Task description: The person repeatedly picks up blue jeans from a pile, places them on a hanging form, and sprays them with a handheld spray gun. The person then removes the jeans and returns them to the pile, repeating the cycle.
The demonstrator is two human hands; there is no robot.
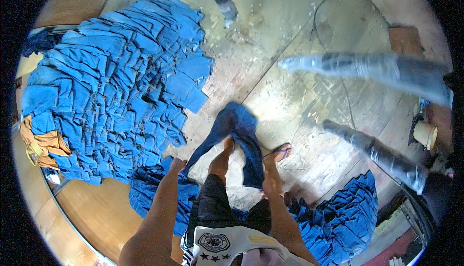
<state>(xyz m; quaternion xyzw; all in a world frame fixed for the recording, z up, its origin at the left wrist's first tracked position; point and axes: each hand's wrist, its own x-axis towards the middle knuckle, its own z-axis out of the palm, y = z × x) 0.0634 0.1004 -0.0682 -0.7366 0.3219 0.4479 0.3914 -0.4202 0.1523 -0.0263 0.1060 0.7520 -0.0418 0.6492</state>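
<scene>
Head view. The left hand (178, 165) gripped one edge of a dark blue denim trouser piece (238, 138), fingers closed on the cloth at its lower left. The right hand (271, 183) pinched the opposite lower edge, fingers pressed together on the fabric. The piece hung spread between the two hands in front of the person's bare knees and above the worn concrete floor (290, 48), its upper part blurred. It appeared as soft, limp, darker denim than the stock around it, draped in two leg-like folds.

A large fanned stack of folded bright blue denim pieces (111, 87) lay to the left on a wooden table top (92, 213), and a smaller heap of blue denim (343, 217) lay low at the right. Two long plastic-wrapped rolls (377, 70) crossed the floor at the right, near a sandalled foot (280, 152).

Judged risks: the hanging cloth could brush the dusty floor and soil; a loose pinch at either edge could let one side drop; the lower hem could catch on the foot beneath it. The crowded left stack looked liable to slide if a piece landed unevenly on it.
</scene>
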